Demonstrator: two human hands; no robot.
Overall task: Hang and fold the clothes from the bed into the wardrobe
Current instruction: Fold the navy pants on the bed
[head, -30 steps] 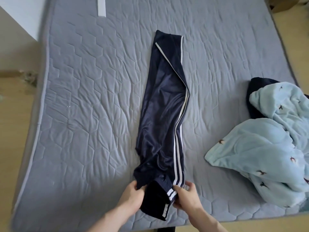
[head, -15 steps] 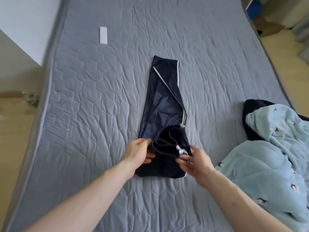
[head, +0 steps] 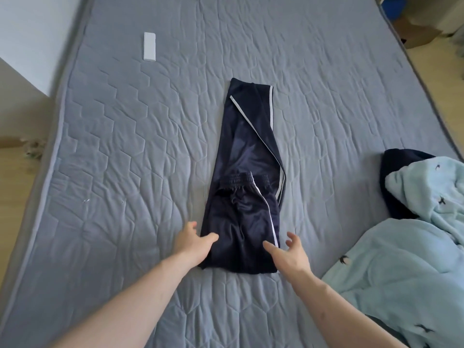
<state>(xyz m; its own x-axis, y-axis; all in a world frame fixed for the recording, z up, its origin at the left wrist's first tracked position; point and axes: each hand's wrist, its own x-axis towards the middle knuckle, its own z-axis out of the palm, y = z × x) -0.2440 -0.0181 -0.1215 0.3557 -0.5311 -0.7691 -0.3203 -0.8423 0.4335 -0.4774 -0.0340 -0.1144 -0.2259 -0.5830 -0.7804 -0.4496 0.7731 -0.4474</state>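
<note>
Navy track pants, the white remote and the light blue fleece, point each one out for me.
navy track pants (head: 244, 156), head view, on the smooth upper panel.
white remote (head: 149, 47), head view, on its middle.
light blue fleece (head: 406, 267), head view, on its lower fold.

This is a bedroom in a home. A wide mattress covered in grey fabric quilted in a hexagon pattern (head: 125, 146) fills almost the whole view, with pale wooden flooring (head: 15, 197) showing along its left side and at the far right corner. Clothing lies spread on it: navy track trousers with white side stripes (head: 246, 197) in the middle, and a fluffy light-blue garment printed with small dark birds (head: 414, 259) at the right edge. A plain white wall (head: 30, 33) rises at the upper left.
</note>
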